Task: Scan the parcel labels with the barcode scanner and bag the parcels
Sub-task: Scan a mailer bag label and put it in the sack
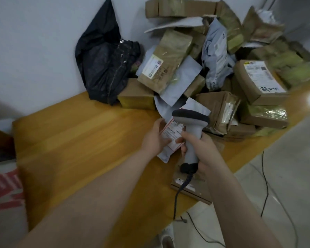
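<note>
Forearms reach in over the near edge of the bench (79, 140). Left hand (155, 138) grips a grey mailer parcel (166, 154), thumb across its label (172, 135), label face up and tilted toward the scanner. Right hand (202, 149) is closed round the handle of the barcode scanner (192, 127); the scanner head sits just above the label's upper end, very close. No scan beam visible; cannot tell whether the read has registered. Scanner cable (181, 192) drops past a flat cardboard box (195, 190) at the near right edge. Parcel pile (222, 68), boxes and mailers mixed, fills the far right corner, labels facing all ways. Black bag (104, 68) slumps against the wall at the far edge, touching the pile's left side; contents not visible. White sack with red print (5, 190) is beyond the near left corner, blurred. Judgement: scan step in hand on this one parcel, bagging of it not yet done. Bulk of the task remains, since the pile is large and unbagged. How many parcels are already bagged cannot be read from this view.
</note>
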